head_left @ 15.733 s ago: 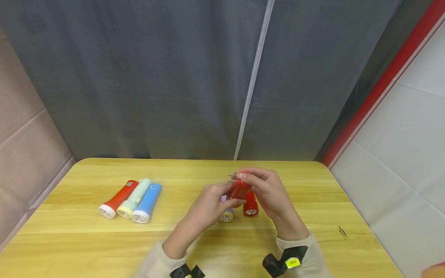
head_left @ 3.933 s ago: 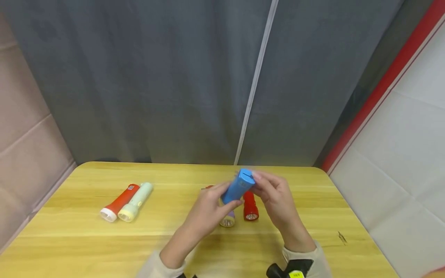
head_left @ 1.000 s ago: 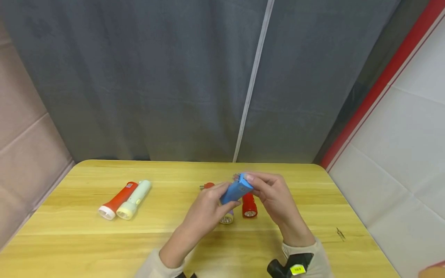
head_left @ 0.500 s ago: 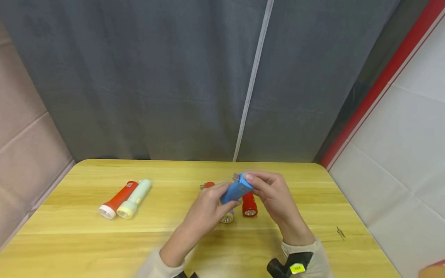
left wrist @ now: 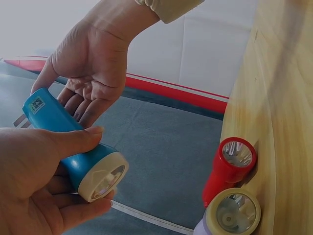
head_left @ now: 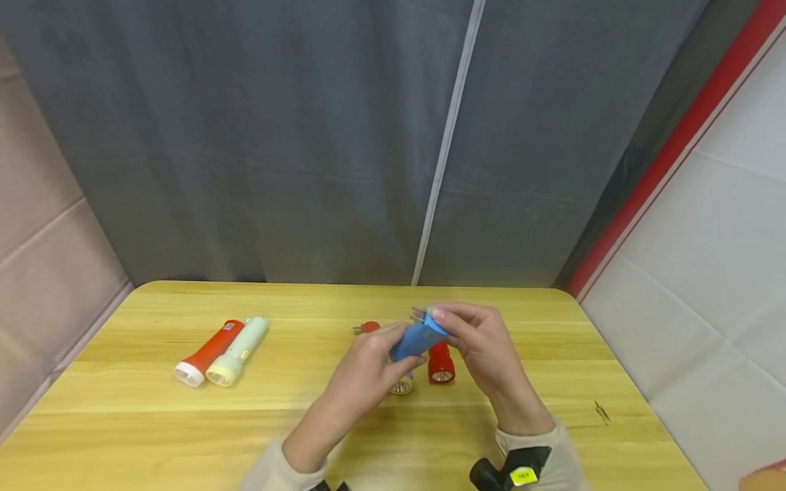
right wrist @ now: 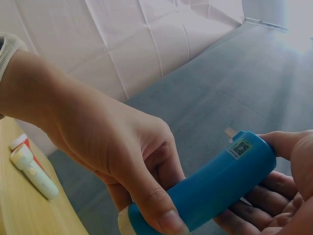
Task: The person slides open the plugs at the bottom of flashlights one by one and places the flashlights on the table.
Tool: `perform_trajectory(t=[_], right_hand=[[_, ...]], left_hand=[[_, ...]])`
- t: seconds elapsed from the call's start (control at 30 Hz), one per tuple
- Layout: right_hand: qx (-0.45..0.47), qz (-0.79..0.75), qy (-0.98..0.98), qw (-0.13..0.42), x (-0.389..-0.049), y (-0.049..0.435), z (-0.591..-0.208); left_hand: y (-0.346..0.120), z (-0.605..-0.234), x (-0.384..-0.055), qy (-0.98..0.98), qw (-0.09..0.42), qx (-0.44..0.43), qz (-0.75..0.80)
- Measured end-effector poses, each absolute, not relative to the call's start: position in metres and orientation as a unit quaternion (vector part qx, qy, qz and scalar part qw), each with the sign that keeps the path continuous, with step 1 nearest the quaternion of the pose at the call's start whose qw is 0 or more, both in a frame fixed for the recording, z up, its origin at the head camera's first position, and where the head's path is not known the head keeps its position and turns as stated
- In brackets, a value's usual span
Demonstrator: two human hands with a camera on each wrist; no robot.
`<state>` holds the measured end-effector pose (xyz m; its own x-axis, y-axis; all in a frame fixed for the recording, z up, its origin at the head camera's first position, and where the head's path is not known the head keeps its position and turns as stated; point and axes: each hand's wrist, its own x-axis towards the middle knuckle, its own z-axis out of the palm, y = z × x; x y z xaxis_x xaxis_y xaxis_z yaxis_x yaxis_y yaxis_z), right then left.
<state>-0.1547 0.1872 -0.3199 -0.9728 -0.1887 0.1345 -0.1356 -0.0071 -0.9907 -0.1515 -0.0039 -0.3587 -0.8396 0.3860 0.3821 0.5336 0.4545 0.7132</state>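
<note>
A blue flashlight is held above the table, tilted, with two metal plug prongs sticking out of its tail end. My left hand grips its body near the pale head end. My right hand holds the tail end, its thumb against the end and fingers beneath. Below the hands lie a red flashlight and a purple one with a yellowish head, partly hidden by the left hand. Behind that hand shows the pronged end of another red flashlight.
On the left of the wooden table lie a red flashlight with a white head and a pale green flashlight, side by side. A small dark mark shows on the tabletop at right. A grey curtain hangs behind.
Earlier both hands held a red pronged flashlight, which now lies on the table. The blue flashlight has come from the left group into the hands, and its prongs now stand out.
</note>
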Motion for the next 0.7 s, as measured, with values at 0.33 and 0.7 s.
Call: perform_trajectory(t=[0.33, 0.7], right_hand=[[-0.131, -0.695, 0.706, 0.018, -0.1558, 0.1846, -0.3219], [-0.161, -0.669, 0.725, 0.005, -0.1573, 0.1864, -0.3252]], left_hand=[[-0.0050, -0.3598, -0.1528, -0.852, 0.075, -0.260, -0.447], [-0.0068, -0.3620, -0.1571, -0.860, 0.063, -0.241, -0.446]])
